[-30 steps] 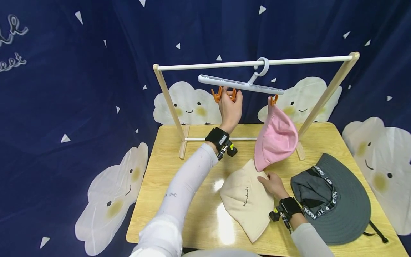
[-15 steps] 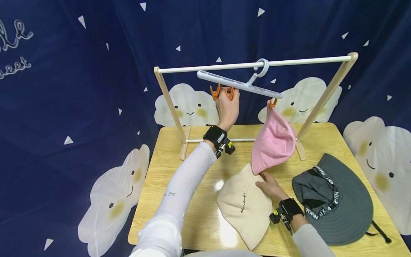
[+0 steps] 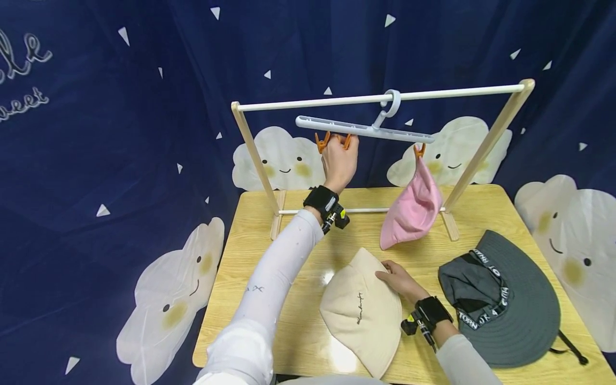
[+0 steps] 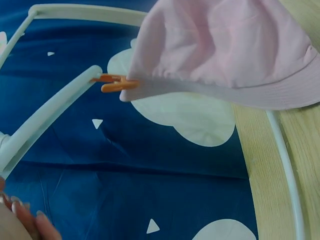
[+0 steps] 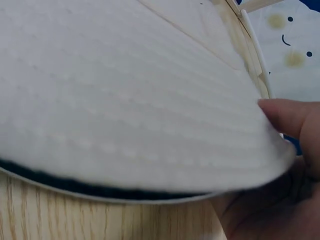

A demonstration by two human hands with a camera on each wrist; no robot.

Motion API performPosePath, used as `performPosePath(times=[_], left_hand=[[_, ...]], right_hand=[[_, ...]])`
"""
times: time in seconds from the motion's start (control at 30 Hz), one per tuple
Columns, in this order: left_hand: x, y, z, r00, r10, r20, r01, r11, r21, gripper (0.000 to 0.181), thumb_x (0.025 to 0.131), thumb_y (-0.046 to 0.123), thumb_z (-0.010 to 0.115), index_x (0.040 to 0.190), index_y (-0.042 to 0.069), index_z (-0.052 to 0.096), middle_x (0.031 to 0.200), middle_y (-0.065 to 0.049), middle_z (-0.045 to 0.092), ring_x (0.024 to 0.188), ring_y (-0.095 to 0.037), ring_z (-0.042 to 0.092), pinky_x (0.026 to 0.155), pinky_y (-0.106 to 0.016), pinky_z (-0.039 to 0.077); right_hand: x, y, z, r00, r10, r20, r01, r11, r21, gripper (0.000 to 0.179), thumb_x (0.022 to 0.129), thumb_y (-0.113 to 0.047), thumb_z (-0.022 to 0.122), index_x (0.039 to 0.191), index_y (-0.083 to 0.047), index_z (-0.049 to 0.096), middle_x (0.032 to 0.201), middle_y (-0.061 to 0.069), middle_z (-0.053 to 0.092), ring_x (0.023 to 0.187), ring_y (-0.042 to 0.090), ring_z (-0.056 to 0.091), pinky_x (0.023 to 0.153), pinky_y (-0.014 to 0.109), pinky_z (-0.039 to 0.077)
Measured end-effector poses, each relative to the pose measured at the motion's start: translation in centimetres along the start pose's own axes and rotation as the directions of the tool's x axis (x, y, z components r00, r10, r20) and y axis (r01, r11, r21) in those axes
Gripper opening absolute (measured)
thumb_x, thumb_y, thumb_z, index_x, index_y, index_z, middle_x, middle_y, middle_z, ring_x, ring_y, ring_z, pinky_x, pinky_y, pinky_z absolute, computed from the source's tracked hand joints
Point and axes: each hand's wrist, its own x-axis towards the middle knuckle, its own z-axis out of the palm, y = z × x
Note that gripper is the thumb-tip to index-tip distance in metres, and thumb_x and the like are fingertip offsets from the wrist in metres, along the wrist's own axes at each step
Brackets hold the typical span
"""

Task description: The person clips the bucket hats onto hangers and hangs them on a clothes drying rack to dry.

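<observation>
My left hand (image 3: 339, 164) is raised to the underside of a white hanger (image 3: 404, 137), its fingers curled around an orange clip (image 3: 347, 141). Just left of it another orange clip (image 3: 322, 143) hangs from the same bar. A pink bucket hat (image 3: 415, 211) dangles by its brim from a third orange clip (image 3: 420, 151) at the hanger's right end; the left wrist view shows that clip biting the brim edge. Low over the table, my right hand (image 3: 401, 280) pinches the brim of a cream bucket hat (image 3: 358, 315) with dark script, thumb on top in the right wrist view.
The hanger hooks over the white rod (image 3: 313, 102) of a wooden-legged rack (image 3: 498, 139) on a wooden table (image 3: 298, 299). At the right lies a dark grey wide-brimmed hat (image 3: 524, 305) with a cord. A navy curtain with clouds stands behind.
The hanger has tipped back closer to level, and the pink hat has swung up and away from the cream hat. My right hand has shifted slightly left with the cream hat; my left hand stays near the bar.
</observation>
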Motion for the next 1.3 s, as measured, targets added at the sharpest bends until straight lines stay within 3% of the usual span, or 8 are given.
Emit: performPosePath(times=[0.13,0.33,0.47,0.73,0.9,1.0,1.1,1.3], left_hand=[[0.4,0.2,-0.2,0.999,0.004,0.051,-0.005,1.000,0.005,0.030,0.096,0.039,0.061,0.080,0.015,0.065,0.078,-0.002,0.068,0.085,-0.023,0.070,0.075,-0.038,0.051],[0.4,0.2,-0.7,0.988,0.008,0.152,-0.017,0.998,0.053,0.048,0.101,0.044,0.057,0.062,0.016,0.060,0.061,0.003,0.064,0.073,-0.019,0.068,0.069,-0.034,0.047],[0.2,0.3,-1.1,0.971,-0.006,0.239,-0.029,0.990,0.141,0.058,0.102,0.051,0.050,0.055,0.020,0.065,0.053,0.011,0.065,0.075,-0.016,0.071,0.070,-0.033,0.049],[0.3,0.6,-1.9,0.913,-0.009,0.407,-0.102,0.962,0.252,0.067,0.106,0.059,0.038,0.062,0.020,0.071,0.062,0.002,0.066,0.068,-0.019,0.066,0.065,-0.034,0.049],[0.4,0.9,-2.1,0.882,-0.018,0.470,-0.144,0.941,0.306,0.070,0.109,0.059,0.033,0.065,0.023,0.075,0.068,0.001,0.068,0.072,-0.019,0.066,0.068,-0.033,0.048],[0.4,1.1,-2.1,0.879,-0.026,0.476,-0.155,0.929,0.336,0.071,0.109,0.059,0.033,0.065,0.023,0.075,0.071,-0.001,0.068,0.077,-0.020,0.067,0.070,-0.033,0.049],[0.5,1.3,-2.1,0.877,-0.030,0.479,-0.163,0.920,0.356,0.070,0.109,0.059,0.033,0.065,0.024,0.073,0.072,0.000,0.066,0.080,-0.019,0.067,0.070,-0.033,0.048],[0.7,1.6,-2.1,0.853,-0.033,0.521,-0.179,0.919,0.351,0.069,0.110,0.057,0.033,0.064,0.018,0.066,0.063,0.001,0.054,0.066,-0.022,0.062,0.059,-0.031,0.041]], right_hand=[[0.3,-0.2,0.0,0.999,-0.023,-0.046,0.025,0.999,0.036,0.038,0.108,-0.023,0.059,0.133,0.005,0.051,0.103,0.014,0.061,0.082,0.021,0.062,0.071,0.036,0.053],[0.4,-1.2,0.0,0.986,-0.124,-0.108,0.129,0.991,0.043,0.023,0.104,-0.008,0.060,0.119,0.010,0.058,0.083,0.007,0.058,0.076,0.018,0.057,0.068,0.030,0.047],[-0.2,-2.4,0.0,0.985,-0.141,-0.102,0.151,0.984,0.093,0.023,0.103,0.002,0.057,0.121,0.016,0.055,0.091,0.017,0.063,0.082,0.021,0.059,0.074,0.029,0.048],[0.0,-2.2,0.1,0.958,-0.243,-0.152,0.257,0.963,0.083,0.027,0.108,-0.004,0.053,0.128,0.015,0.056,0.105,0.028,0.065,0.086,0.019,0.060,0.075,0.026,0.048],[0.3,-2.3,0.1,0.935,-0.274,-0.226,0.258,0.961,-0.101,0.026,0.106,-0.005,0.058,0.127,0.008,0.064,0.106,0.021,0.067,0.089,0.018,0.057,0.077,0.027,0.046],[0.3,-3.0,0.1,0.903,-0.334,-0.269,0.266,0.929,-0.258,0.025,0.100,0.001,0.061,0.123,0.009,0.067,0.100,0.019,0.068,0.087,0.023,0.058,0.077,0.033,0.047],[0.4,-3.9,0.2,0.880,-0.377,-0.290,0.277,0.902,-0.332,0.026,0.097,0.005,0.059,0.121,0.011,0.067,0.098,0.022,0.068,0.088,0.032,0.061,0.078,0.042,0.047],[0.8,-5.1,0.5,0.903,-0.278,-0.328,0.226,0.956,-0.189,0.025,0.098,0.002,0.050,0.120,0.010,0.060,0.106,0.022,0.059,0.097,0.033,0.054,0.080,0.038,0.043]])
